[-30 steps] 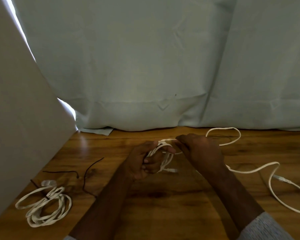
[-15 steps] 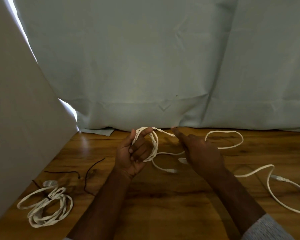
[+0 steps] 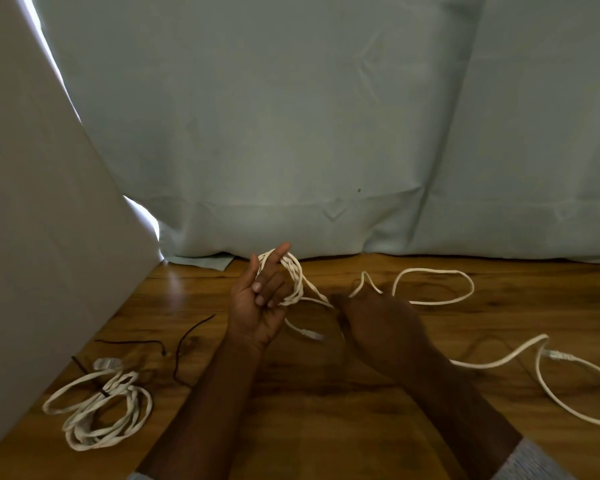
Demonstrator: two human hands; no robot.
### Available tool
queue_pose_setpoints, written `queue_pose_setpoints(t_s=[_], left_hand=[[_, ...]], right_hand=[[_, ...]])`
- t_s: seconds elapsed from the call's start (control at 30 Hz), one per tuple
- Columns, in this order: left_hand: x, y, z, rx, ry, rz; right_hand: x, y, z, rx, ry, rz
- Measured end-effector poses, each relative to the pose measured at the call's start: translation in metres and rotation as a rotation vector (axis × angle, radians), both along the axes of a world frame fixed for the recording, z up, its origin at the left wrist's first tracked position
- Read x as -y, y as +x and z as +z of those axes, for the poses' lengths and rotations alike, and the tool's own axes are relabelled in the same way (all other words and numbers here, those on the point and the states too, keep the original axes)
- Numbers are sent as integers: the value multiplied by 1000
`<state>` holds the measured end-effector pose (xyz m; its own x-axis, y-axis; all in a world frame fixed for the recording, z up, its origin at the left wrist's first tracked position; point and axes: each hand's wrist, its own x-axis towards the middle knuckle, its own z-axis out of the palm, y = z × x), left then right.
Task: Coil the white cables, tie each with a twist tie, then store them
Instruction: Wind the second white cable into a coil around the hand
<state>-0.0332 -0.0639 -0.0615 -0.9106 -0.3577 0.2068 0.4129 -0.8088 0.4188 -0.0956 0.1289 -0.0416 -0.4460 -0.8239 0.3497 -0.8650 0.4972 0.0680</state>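
My left hand (image 3: 260,303) is raised palm-up over the wooden table, with several loops of a white cable (image 3: 293,278) wound round its fingers. The index finger points up and the other fingers curl in over the loops. From there the cable runs right to my right hand (image 3: 378,323), which pinches it low over the table. The loose rest of the cable (image 3: 433,285) snakes off to the right, ending in a connector (image 3: 558,355). A coiled white cable (image 3: 101,407) bound with a dark twist tie lies at the front left.
Two loose dark twist ties (image 3: 187,341) lie on the wooden table (image 3: 326,427) left of my left arm. A pale curtain (image 3: 326,133) hangs along the table's far edge. A grey wall panel (image 3: 32,237) closes off the left side.
My hands have drawn apart: the left lifted and turned palm-up with the loops on its fingers, while the right moved down and rightward along the cable. The loose cable shifted on the table.
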Motion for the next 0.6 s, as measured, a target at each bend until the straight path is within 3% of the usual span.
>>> queue_pose_setpoints(t_s=[0.27, 0.6], left_hand=[[-1, -3, 4, 89, -1, 179], [-2, -8, 3, 150, -32, 247]], right_hand=[[3, 8, -7, 11, -69, 130], [3, 13, -7, -17, -54, 275]])
